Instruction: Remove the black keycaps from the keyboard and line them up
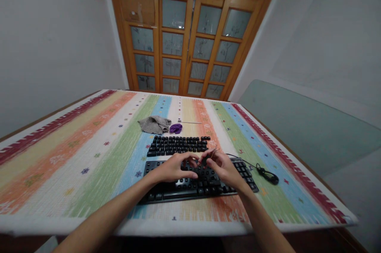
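**Two hands on the near keyboard, thin tool in the right**

The keyboard lay near the front edge of the table, black, with its keys mostly in place. Both hands were over its upper middle. The left hand rested on the keys with fingers curled down, not pinching anything as far as could be seen. The right hand sat just beside it, fingertips almost meeting the left's, and pinched a thin stick-like tool that poked up and away from the thumb. What the tip touched was too small to tell.

Just behind it was a second keyboard, smaller, also black, lying parallel and close but apart. A black cable ran off the near keyboard's right end and curled up with a dark plug on the cloth.

Farther back, a grey rag lay crumpled, with a small purple thing touching its right side and a thin rod just past that. All of it sat on a striped tablecloth. Wooden doors with frosted panes stood behind the table.
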`<action>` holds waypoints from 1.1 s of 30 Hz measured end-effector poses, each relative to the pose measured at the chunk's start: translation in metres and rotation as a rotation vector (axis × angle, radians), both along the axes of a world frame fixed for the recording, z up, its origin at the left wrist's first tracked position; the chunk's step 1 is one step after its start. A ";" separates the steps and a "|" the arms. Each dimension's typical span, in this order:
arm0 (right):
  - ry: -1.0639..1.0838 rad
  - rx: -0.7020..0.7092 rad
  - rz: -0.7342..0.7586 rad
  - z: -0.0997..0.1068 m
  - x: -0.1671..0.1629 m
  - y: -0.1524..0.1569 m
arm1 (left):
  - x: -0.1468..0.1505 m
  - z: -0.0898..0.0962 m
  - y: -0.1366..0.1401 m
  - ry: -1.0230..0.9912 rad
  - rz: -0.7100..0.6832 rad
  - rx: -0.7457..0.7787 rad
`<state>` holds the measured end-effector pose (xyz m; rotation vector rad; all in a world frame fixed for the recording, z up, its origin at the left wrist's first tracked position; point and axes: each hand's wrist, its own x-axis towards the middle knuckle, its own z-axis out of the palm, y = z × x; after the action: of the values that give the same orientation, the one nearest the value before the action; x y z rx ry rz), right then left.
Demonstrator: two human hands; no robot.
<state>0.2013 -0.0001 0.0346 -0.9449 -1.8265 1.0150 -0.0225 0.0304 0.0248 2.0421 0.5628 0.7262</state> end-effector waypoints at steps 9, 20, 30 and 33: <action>-0.142 0.094 -0.095 -0.002 0.001 -0.008 | 0.001 -0.004 -0.001 0.107 0.082 0.157; -0.238 0.233 -0.164 -0.005 -0.008 -0.012 | 0.005 -0.006 0.002 0.161 0.078 0.394; -0.034 0.102 -0.215 -0.024 0.000 -0.008 | -0.005 -0.007 0.031 0.017 0.214 0.386; -0.043 0.100 -0.217 -0.026 0.003 -0.009 | -0.006 -0.015 0.046 0.100 0.233 0.472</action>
<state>0.2038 -0.0092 0.0084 -1.0837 -1.7490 0.7683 -0.0281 0.0767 0.0101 2.4848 0.7497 0.9697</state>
